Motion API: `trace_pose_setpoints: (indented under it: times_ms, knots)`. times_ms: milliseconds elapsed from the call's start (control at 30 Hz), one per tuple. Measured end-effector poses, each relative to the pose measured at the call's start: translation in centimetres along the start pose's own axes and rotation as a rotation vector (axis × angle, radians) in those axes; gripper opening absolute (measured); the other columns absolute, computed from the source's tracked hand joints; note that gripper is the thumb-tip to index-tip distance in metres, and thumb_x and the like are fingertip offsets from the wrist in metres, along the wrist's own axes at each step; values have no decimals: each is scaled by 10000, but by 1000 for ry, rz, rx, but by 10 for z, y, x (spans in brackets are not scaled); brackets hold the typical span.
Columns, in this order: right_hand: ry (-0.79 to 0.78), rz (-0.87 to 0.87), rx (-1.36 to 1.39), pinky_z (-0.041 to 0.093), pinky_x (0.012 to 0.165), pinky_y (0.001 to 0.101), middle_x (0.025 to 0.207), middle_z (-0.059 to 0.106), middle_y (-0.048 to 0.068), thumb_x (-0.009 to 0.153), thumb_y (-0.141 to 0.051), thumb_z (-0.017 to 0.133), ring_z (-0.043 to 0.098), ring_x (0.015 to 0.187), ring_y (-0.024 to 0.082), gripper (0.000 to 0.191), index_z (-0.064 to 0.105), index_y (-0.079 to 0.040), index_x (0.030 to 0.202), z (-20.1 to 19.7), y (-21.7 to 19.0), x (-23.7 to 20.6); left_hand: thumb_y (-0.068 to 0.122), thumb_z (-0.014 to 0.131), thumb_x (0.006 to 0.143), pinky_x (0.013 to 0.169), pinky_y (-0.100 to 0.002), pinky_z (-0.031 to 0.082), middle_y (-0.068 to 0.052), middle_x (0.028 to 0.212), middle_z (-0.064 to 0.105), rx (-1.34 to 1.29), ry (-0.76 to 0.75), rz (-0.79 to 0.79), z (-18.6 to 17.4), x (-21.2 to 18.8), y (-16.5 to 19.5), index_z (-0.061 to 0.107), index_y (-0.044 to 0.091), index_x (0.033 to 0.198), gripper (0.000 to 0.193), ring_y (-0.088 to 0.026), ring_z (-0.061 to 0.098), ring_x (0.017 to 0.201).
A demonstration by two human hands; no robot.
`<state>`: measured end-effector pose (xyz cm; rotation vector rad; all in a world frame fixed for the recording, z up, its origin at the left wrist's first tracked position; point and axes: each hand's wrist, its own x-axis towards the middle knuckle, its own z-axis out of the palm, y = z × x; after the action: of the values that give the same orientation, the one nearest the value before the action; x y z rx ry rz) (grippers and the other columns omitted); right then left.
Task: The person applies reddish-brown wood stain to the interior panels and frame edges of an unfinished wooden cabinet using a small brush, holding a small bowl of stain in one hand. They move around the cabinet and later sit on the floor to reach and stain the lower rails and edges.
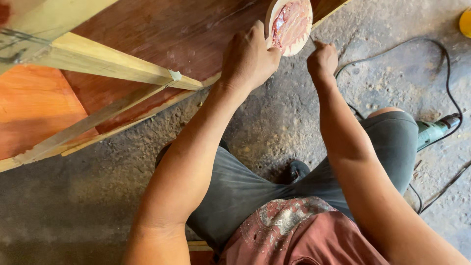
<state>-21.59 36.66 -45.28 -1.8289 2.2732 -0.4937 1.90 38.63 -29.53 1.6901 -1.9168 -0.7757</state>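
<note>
My left hand grips a small round disc smeared with reddish-pink paste, holding it by its left rim just above a reddish-brown plywood panel. My right hand is closed just right of the disc, by the panel's pale edge strip; a thin tool may be pinched in its fingers, but I cannot tell what it is. Both forearms reach forward over my bent knees in dark shorts.
Pale wooden battens cross the panel at the left. The dusty concrete floor lies below. A green power tool with a black cable rests at the right. A yellow object shows at the top right corner.
</note>
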Motion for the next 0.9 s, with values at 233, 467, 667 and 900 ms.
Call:
trace_pose_setpoints:
  times_ms: [233, 467, 667, 900]
  knots:
    - [13, 117, 118, 497, 848, 493, 1061, 580, 256, 866, -70, 570, 621, 1014, 451, 462, 747, -226, 1263, 13, -15, 0, 218, 662, 808, 838, -516, 563, -273, 930, 728, -20, -41, -16, 5, 4, -3, 606, 5, 938, 255, -450, 719, 915]
    - [-166, 139, -46, 510, 872, 500, 1136, 553, 287, 914, -51, 559, 622, 1006, 458, 428, 770, -230, 1240, -1, 0, 3, 208, 678, 805, 800, -530, 558, -280, 903, 725, -3, -14, 17, 4, 6, -4, 603, 0, 906, 242, -458, 713, 892]
    - [-9, 16, 45, 516, 812, 508, 1097, 577, 298, 882, -41, 561, 635, 931, 479, 433, 773, -164, 1239, 17, -5, 9, 207, 650, 821, 789, -497, 586, -269, 898, 725, -23, -79, -36, 6, 6, -6, 590, 5, 932, 238, -420, 739, 878]
    - [-134, 66, 66, 511, 874, 513, 1133, 612, 273, 971, -128, 550, 635, 994, 468, 362, 772, -222, 1242, 20, 3, 11, 206, 681, 798, 775, -527, 566, -286, 874, 718, 5, 16, 28, 11, 8, -9, 600, -9, 890, 248, -468, 710, 856]
